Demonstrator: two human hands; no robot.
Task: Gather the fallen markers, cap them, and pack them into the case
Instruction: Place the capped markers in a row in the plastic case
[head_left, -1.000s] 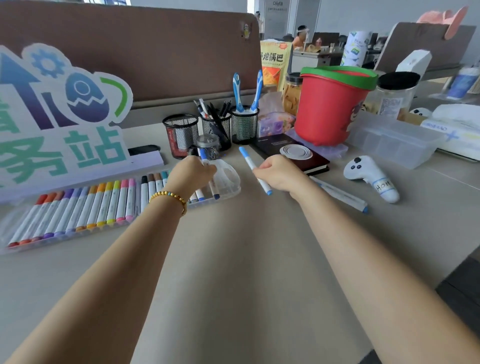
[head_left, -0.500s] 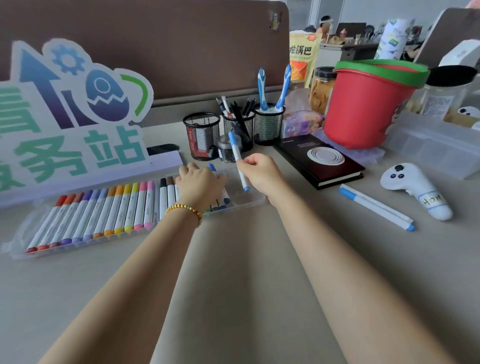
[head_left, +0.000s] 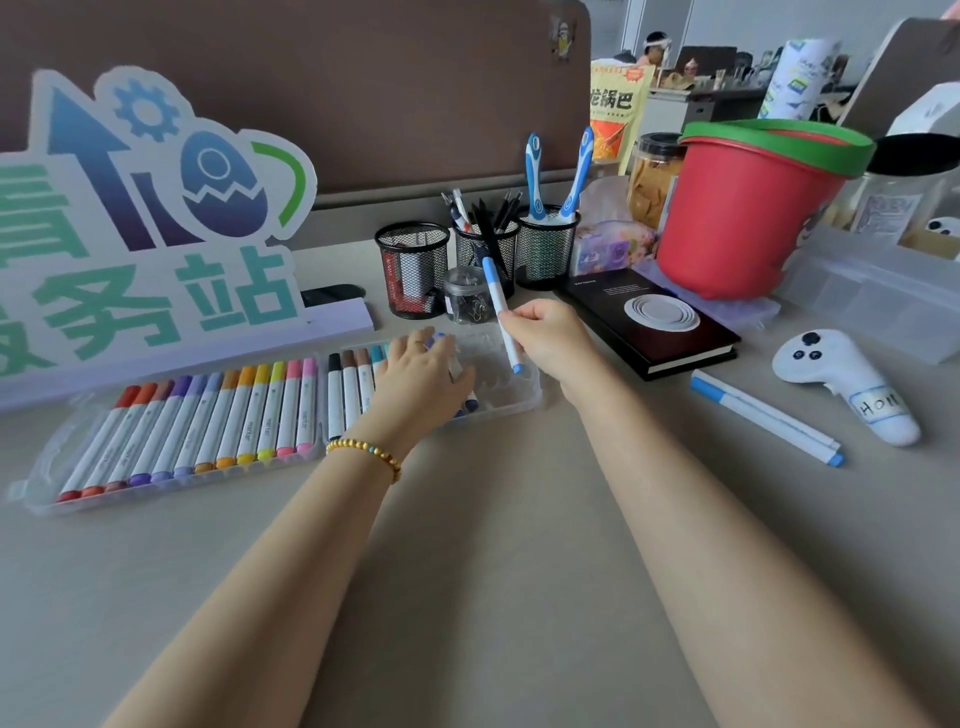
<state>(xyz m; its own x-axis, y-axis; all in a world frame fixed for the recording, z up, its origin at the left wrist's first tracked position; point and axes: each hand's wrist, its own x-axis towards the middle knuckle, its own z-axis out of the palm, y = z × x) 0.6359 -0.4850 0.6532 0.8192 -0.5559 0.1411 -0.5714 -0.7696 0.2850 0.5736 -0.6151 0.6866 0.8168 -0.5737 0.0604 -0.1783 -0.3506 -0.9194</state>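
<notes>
The clear plastic marker case lies open on the desk, its left half full of several capped coloured markers. My left hand rests with straight fingers on the markers in the right half. My right hand pinches a white marker with blue caps, held nearly upright above the case's bare right slots. Two more blue-capped markers lie side by side on the desk to the right, apart from both hands.
Three black mesh pen cups and a small clear jar stand just behind the case. A black notebook, a red bucket, a white controller and a clear box crowd the right. A large sign stands at the left.
My right hand carried the blue marker left, from beside the notebook to above the case, and tipped it more upright. My left hand stayed on the case's right half.
</notes>
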